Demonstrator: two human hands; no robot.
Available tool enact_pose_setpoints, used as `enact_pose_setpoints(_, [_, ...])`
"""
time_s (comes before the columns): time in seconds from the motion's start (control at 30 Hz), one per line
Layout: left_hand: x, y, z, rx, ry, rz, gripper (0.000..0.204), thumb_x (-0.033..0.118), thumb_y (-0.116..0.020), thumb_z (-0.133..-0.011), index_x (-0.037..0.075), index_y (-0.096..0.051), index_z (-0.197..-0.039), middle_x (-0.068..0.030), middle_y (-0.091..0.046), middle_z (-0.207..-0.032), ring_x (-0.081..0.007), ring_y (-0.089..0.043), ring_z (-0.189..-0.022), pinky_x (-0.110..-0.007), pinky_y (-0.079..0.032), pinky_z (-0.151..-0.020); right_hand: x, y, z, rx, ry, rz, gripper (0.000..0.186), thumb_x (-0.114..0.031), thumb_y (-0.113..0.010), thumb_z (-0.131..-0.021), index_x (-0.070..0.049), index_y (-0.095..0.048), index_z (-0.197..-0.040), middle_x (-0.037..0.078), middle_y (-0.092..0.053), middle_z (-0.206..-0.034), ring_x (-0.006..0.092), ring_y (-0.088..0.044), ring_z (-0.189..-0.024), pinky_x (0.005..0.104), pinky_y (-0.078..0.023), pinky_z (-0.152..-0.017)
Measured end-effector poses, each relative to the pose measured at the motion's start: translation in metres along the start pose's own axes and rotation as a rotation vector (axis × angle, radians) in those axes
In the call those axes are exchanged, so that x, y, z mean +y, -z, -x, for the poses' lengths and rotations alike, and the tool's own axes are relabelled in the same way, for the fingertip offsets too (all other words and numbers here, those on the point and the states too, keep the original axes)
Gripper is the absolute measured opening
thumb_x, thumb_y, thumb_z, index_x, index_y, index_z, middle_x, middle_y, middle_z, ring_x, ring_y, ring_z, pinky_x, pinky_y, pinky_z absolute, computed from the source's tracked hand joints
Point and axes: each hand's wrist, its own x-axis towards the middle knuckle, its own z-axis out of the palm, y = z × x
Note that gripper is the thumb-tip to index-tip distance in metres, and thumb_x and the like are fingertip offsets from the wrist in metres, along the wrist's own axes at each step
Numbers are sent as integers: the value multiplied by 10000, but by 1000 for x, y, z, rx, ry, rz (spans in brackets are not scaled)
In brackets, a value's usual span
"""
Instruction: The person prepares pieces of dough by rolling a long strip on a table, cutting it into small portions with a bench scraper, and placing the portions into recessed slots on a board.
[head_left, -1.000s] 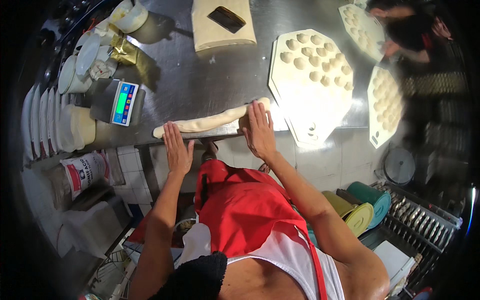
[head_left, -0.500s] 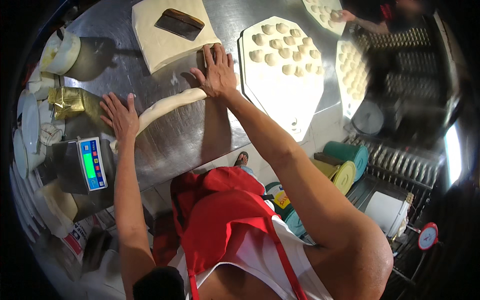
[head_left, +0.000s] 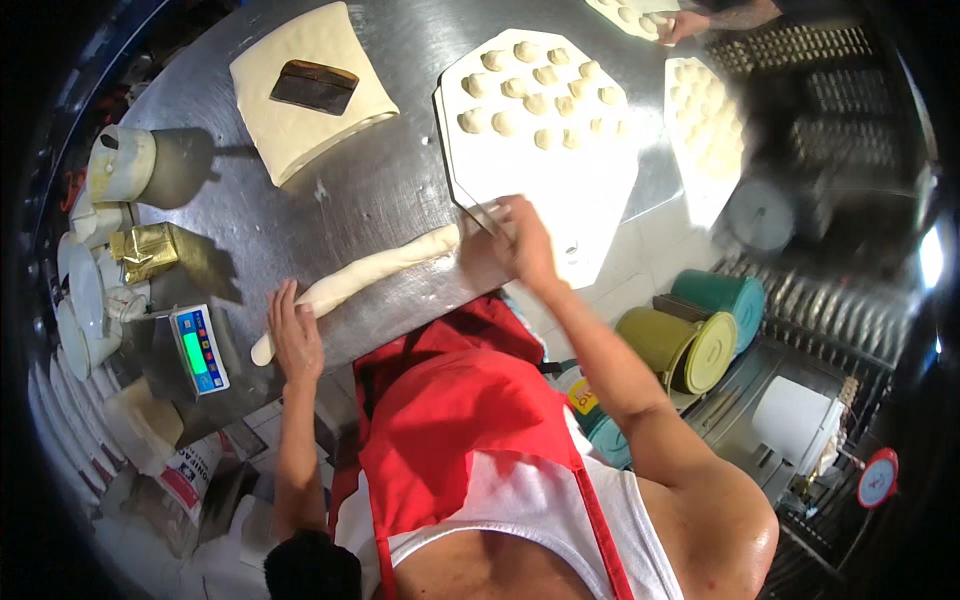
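Observation:
A long rope of pale dough (head_left: 370, 268) lies along the steel table's near edge. My left hand (head_left: 293, 335) rests on its left part, fingers stretched out. At the rope's right end, my right hand (head_left: 522, 240) is closed on a thin metal blade (head_left: 483, 217), angled beside the large white octagonal board (head_left: 545, 200). Small dough pieces (head_left: 535, 103) sit in rows on that board. Farther back lies a thick folded dough sheet (head_left: 305, 140) with a dark scraper (head_left: 312, 90) on top.
A digital scale (head_left: 195, 348), gold packet (head_left: 148, 250) and white tubs (head_left: 120, 165) crowd the left. A co-worker's hand (head_left: 675, 25) grips a board at top right, near another loaded board (head_left: 700, 120). Lidded buckets (head_left: 708, 352) and metal racks stand lower right.
My right hand has come back from near the dough sheet toward me and now holds a blade. My left hand has shifted along the rope, and the view has moved.

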Motion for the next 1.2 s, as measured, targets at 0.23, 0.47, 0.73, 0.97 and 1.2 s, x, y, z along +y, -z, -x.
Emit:
enact_pose_setpoints(0.23, [209, -72, -37, 49, -295, -153, 640, 229, -765, -951, 74, -531, -1526, -155, -534, -1541, -385, -433, -1487, -556, -297, -1247, 98, 130, -107, 332, 138, 374, 277, -72, -770, -935, -87, -700, -1203, 151, -663, -1074, 360, -661, -911, 445, -542, -801])
enact_pose_setpoints(0.47, [126, -107, -76, 55, -161, -104, 424, 463, -558, -1108, 52, -626, -1186, -139, -740, -1020, -299, -698, -905, -465, -529, -808, 61, 128, -125, 181, 247, 288, 126, -98, -721, -909, -85, -757, -1029, 93, -678, -1054, 347, -634, -1059, 488, -560, -888])
enact_pose_setpoints(0.73, [266, -29, -70, -324, 359, 734, 649, 625, -427, -1094, 27, -667, -1016, -61, -657, -740, -151, -611, -626, -318, -488, -608, 131, 179, -152, 321, 195, 304, 178, -63, -703, -839, -55, -778, -1001, 141, -731, -1103, 387, -618, -1010, 496, -515, -901])
enact_pose_setpoints(0.97, [285, -43, -62, -255, 173, 746, 506, 500, -498, -1117, 17, -630, -1186, -54, -706, -949, -122, -643, -835, -273, -514, -769, 147, 203, -180, 181, 121, 402, 216, -106, -771, -899, -45, -788, -1106, 157, -734, -993, 385, -617, -1015, 476, -520, -910])
enact_pose_setpoints(1.2, [264, -27, -55, -272, 239, 858, 532, 504, -503, -1121, 22, -610, -1319, -59, -684, -1093, -120, -627, -959, -297, -506, -876, 174, 211, -176, 255, 21, 359, 236, -151, -722, -957, -79, -798, -1168, 174, -712, -1128, 398, -637, -1108, 486, -513, -1005])
